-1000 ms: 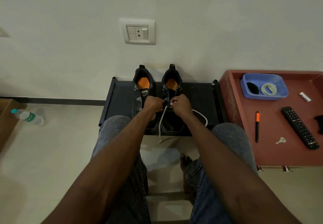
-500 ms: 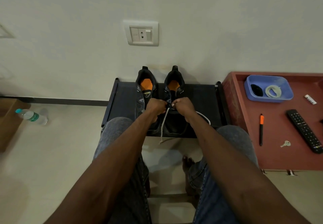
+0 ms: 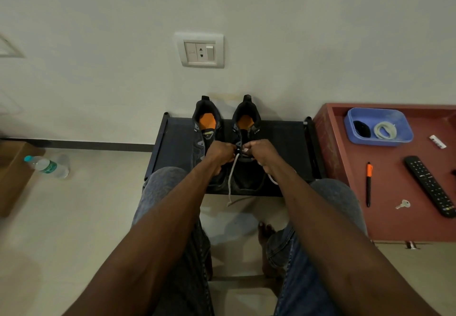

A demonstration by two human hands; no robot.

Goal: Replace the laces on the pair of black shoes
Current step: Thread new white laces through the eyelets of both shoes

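Note:
Two black shoes with orange insoles stand side by side on a low black rack (image 3: 283,143) against the wall, the left shoe (image 3: 206,128) and the right shoe (image 3: 246,128). A white lace (image 3: 232,175) runs from the right shoe's eyelets and hangs over the rack's front edge. My left hand (image 3: 219,154) and my right hand (image 3: 261,152) are curled close together over the right shoe's tongue, each pinching the white lace. My fingertips hide the eyelets they work at.
A red-brown table (image 3: 394,204) on the right holds a blue tray (image 3: 355,123) with a coiled white lace (image 3: 385,130) and a dark bundle (image 3: 361,129), a pen (image 3: 369,183), a key (image 3: 402,204) and a remote (image 3: 430,186). A water bottle (image 3: 47,166) lies on the floor at left by a cardboard box (image 3: 12,175).
Both hands stay at the right shoe's eyelets with the lace; the camera view has shifted slightly, and the hands have drawn a little closer over the tongue.

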